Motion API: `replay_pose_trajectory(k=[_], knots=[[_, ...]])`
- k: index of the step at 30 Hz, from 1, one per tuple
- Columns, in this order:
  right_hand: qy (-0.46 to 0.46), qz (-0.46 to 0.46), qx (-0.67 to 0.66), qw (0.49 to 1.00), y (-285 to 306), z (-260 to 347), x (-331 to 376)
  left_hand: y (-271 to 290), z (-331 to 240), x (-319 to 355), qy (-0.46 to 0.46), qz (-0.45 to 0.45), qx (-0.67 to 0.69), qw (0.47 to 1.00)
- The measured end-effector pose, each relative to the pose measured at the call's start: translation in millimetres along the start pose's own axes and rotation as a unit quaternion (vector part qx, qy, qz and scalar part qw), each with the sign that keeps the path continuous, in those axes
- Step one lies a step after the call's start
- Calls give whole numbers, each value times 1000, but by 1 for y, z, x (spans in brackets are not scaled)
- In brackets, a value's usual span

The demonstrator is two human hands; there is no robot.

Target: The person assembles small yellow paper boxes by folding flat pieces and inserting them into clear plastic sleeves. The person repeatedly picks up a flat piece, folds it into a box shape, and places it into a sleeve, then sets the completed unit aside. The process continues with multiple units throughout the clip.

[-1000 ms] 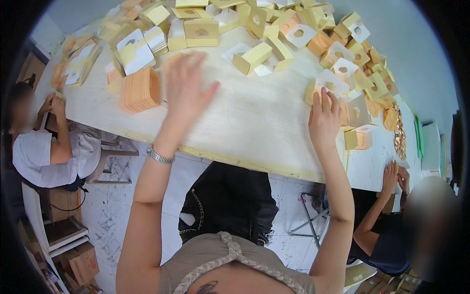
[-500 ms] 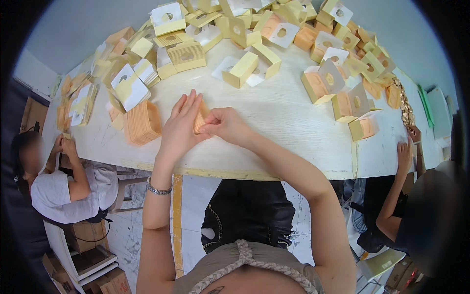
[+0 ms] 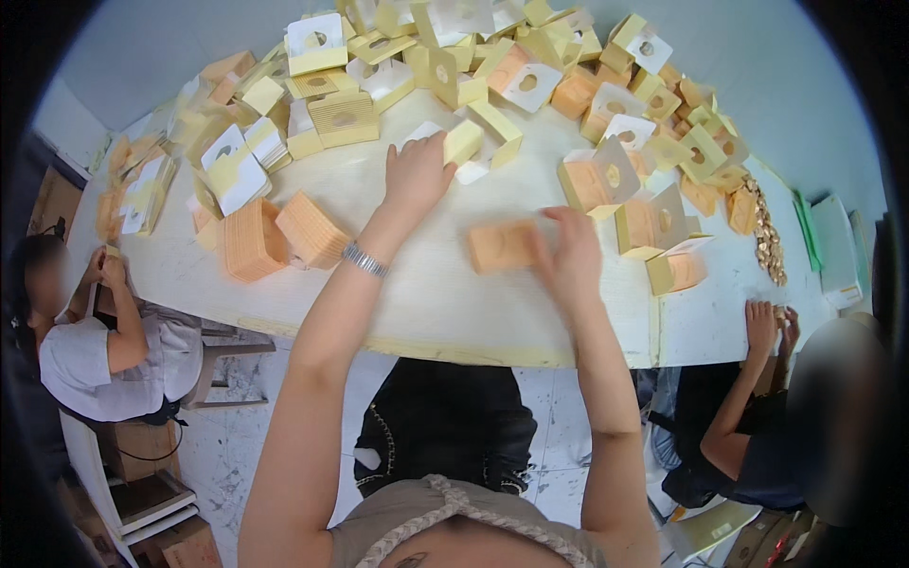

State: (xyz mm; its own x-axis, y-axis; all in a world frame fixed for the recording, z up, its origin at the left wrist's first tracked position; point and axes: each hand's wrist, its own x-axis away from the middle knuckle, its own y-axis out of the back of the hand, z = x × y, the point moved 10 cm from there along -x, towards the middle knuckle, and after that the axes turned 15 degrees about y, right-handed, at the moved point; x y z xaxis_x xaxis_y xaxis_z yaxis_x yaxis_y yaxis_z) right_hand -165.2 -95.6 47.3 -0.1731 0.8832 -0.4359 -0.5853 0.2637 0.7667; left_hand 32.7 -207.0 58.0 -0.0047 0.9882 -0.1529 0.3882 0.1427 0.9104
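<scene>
My left hand, wearing a metal-banded watch, reaches over the table with its fingers closed on the left end of a pale yellow folding box. The box stands with its flaps spread and white inside showing. My right hand is smeared by motion; its thumb side grips the right end of an orange moulded tray insert. To the left of my left forearm, two stacks of nested orange trays, the left stack and the right stack, lean side by side.
Many yellow boxes with cut-out windows pile up along the back. Several boxes with orange trays inside stand at the right, near a heap of small gold-coloured pieces. Co-workers sit at the left and right.
Both hands have left the tray stack they held, which now leans beside the other. My left hand has moved away to the yellow box; my right hand has moved right with one tray.
</scene>
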Motion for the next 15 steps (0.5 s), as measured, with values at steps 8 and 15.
replay_pose_trajectory(k=[8, 15], knots=[[219, 226, 24, 949, -12, 25, 32, 18, -1, 141, -281, -125, -81, 948], [237, -19, -215, 947, 57, 107, 37, 40, 29, 126, -105, 16, 414, 904]])
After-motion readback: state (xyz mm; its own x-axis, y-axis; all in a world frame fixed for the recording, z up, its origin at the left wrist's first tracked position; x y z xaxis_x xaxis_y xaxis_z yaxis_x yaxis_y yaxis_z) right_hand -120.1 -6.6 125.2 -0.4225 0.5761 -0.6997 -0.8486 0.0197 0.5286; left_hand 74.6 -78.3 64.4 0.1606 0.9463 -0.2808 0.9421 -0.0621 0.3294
